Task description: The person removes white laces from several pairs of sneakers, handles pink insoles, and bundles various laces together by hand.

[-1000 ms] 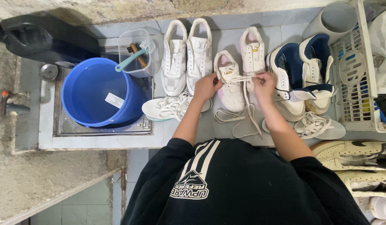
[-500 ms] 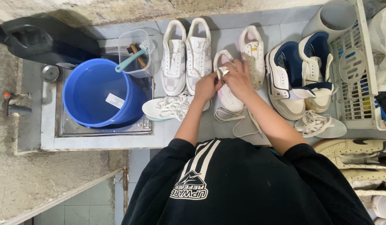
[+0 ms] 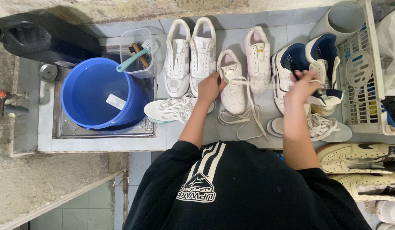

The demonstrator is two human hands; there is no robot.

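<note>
Shoe cleaning on the tiled surface [image 3: 244, 25]

Blue bucket [image 3: 99, 96] sits in the sink, clear tub [image 3: 140, 51] holds two brushes. Six sneakers lined up: left hand [image 3: 210, 87] grasping the pink-trimmed sneaker [image 3: 231, 81] with loose laces, right hand [image 3: 304, 85] clenched on the navy sneaker [image 3: 319, 72] beside the white basket [image 3: 363, 85].

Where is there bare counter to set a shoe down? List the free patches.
Bare tile shows at the back, between the pink-trimmed sneaker and the grey pipe. A smaller strip lies between the lace-covered insole and the loose laces. Around the right hand and the navy sneakers it is crowded.
</note>
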